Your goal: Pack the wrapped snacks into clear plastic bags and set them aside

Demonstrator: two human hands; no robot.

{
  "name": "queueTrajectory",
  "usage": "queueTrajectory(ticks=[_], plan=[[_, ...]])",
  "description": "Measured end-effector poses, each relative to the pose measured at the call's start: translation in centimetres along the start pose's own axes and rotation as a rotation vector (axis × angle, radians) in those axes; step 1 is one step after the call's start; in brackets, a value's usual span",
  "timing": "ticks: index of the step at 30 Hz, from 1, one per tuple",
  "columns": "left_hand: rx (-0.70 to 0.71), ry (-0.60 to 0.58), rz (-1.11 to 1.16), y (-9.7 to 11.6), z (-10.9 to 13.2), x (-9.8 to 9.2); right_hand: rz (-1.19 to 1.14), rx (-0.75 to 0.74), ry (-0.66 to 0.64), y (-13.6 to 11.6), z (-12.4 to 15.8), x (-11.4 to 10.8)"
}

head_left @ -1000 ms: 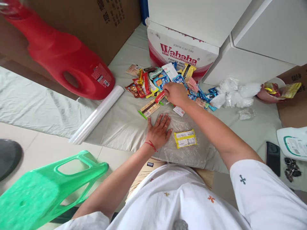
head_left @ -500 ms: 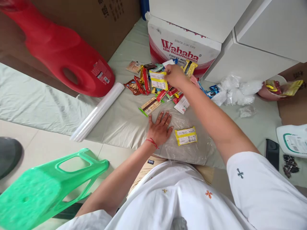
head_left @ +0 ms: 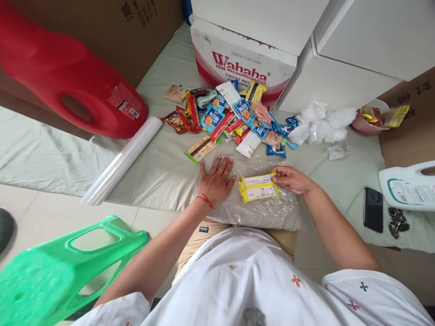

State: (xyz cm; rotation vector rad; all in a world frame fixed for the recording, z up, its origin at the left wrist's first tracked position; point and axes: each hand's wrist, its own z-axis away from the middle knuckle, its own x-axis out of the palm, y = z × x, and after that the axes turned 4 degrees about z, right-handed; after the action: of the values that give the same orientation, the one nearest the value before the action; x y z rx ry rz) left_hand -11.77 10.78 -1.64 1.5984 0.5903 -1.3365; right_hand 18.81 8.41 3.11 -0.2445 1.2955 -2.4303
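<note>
My right hand [head_left: 292,179] pinches the right end of a yellow-and-white snack packet [head_left: 260,186]. A second yellow packet lies beneath it, with only its left edge showing. Both are over a sheet of clear plastic film [head_left: 265,213] spread on the pale green cloth. My left hand [head_left: 216,182] lies flat with fingers spread, at the film's left edge, and holds nothing. Just beyond its fingertips is a bar in a green-ended wrapper [head_left: 203,148]. Farther off sits a heap of mixed snack packets [head_left: 231,118], red, blue, white and yellow.
A roll of film [head_left: 122,160] and a red jug [head_left: 98,97] are on the left, above a green stool [head_left: 78,260]. Behind the heap stands a Wahaha carton [head_left: 243,63]. To the right are film-wrapped bundles [head_left: 317,122], a pink basket [head_left: 369,123], a phone [head_left: 373,209], keys [head_left: 398,222] and a white bottle [head_left: 409,186].
My right hand has come back from the heap with a yellow packet and laid it over the one on the film. The left hand stays flat on the cloth.
</note>
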Motion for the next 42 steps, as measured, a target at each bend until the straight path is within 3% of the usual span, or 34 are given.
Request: queueTrajectory(ticks=[2, 6, 8, 10, 13, 16, 20, 26, 30, 34, 39, 42], plan=[[-0.005, -0.006, -0.016, 0.1, 0.0, 0.0, 0.162, -0.063, 0.083, 0.6, -0.5, 0.3], [-0.011, -0.004, -0.039, 0.3, 0.0, 0.0, 0.661, -0.319, 0.413, -0.7, 0.1, 1.1], [-0.012, -0.003, -0.046, 0.3, -0.1, -0.1, 0.867, -0.454, 0.373, -1.5, 1.0, 2.2], [-0.015, -0.003, -0.053, 0.4, -0.1, -0.1, 1.049, -0.509, 0.229, -1.9, 1.8, 3.7], [-0.017, -0.006, -0.062, 0.4, -0.1, -0.1, 1.305, -0.415, 0.107, -1.5, 2.1, 5.9], [-0.016, -0.012, -0.074, 0.4, -0.2, -0.1, 1.443, -0.334, 0.113, -1.1, 1.7, 6.9], [-0.024, -0.021, -0.085, 0.5, -0.2, -0.1, 1.487, -0.338, 0.119, -1.3, 1.5, 6.3], [-0.016, -0.012, -0.079, 0.5, -0.2, -0.1, 1.480, -0.502, 0.075, -2.4, 0.8, 5.6], [-0.009, -0.006, -0.075, 0.5, -0.2, 0.0, 1.486, -0.488, 0.044, -2.9, 0.0, 6.0], [-0.009, 0.000, -0.067, 0.4, -0.1, 0.1, 1.435, -0.495, 0.025, -2.9, 0.2, 4.8], [-0.014, -0.002, -0.066, 0.4, -0.1, 0.2, 1.334, -0.531, 0.135, -3.5, 1.1, 2.4], [-0.011, -0.010, -0.065, 0.3, -0.2, 0.2, 1.298, -0.586, 0.132, -4.1, 0.9, 2.6]])
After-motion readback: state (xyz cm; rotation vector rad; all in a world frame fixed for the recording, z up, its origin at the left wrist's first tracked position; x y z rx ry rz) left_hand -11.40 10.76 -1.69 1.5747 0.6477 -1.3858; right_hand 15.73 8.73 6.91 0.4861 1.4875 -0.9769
